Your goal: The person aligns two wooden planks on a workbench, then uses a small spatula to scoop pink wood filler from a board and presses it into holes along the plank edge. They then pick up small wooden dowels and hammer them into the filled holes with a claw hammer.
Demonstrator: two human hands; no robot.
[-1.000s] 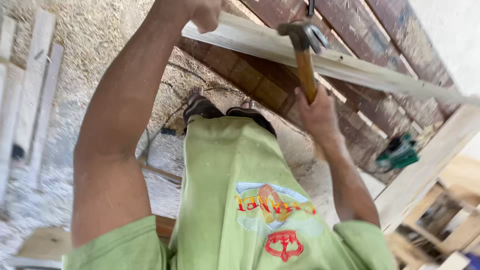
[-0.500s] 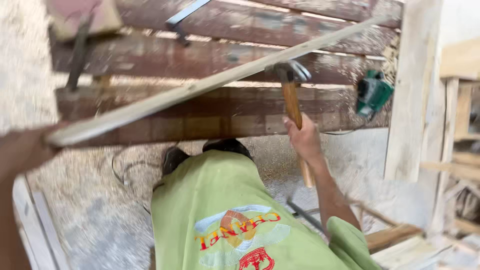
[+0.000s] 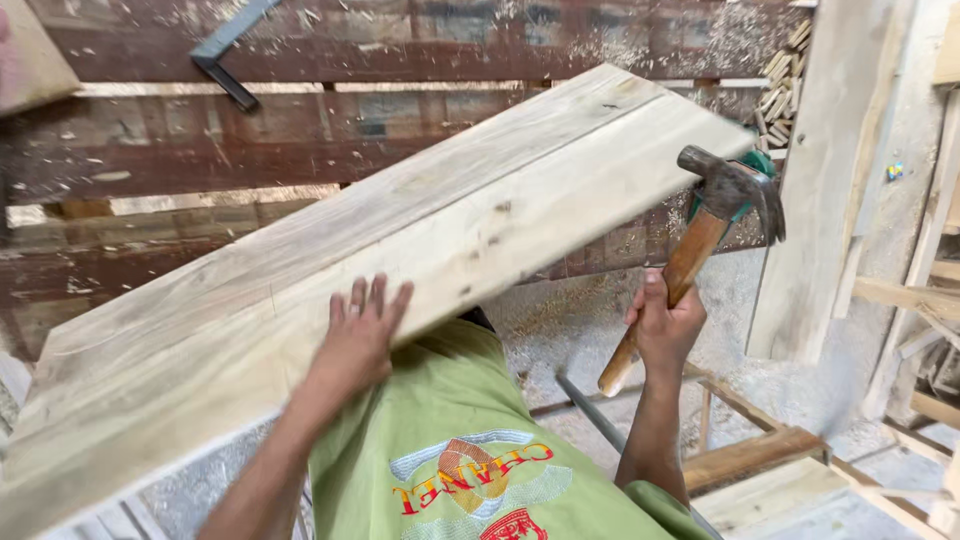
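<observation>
1. The left hand [image 3: 355, 335] lies flat, fingers spread, on the near edge of a wide pale wooden panel [image 3: 400, 260]; it presses on the panel and grips nothing.
2. The right hand [image 3: 665, 325] is closed round the lower part of the wooden handle of a claw hammer [image 3: 700, 255], whose dark steel head is raised just off the panel's right end.
3. The panel lies tilted across the view, its right end high near the hammer and its left end low. It crosses in front of the dark reddish planks [image 3: 300, 150] of the desk behind it.
4. The panel probably handles as stiff and fairly heavy. Its sawn surface looks rough rather than slippery, so an open palm should steady it. For lifting, the long edges seem the best hold.
5. It looks made of two boards joined along a lengthwise seam, pale greyish-tan with a few small dark knots.
6. A metal square [image 3: 225, 50] lies on the planks, and sawdust covers the floor [image 3: 560, 330].
</observation>
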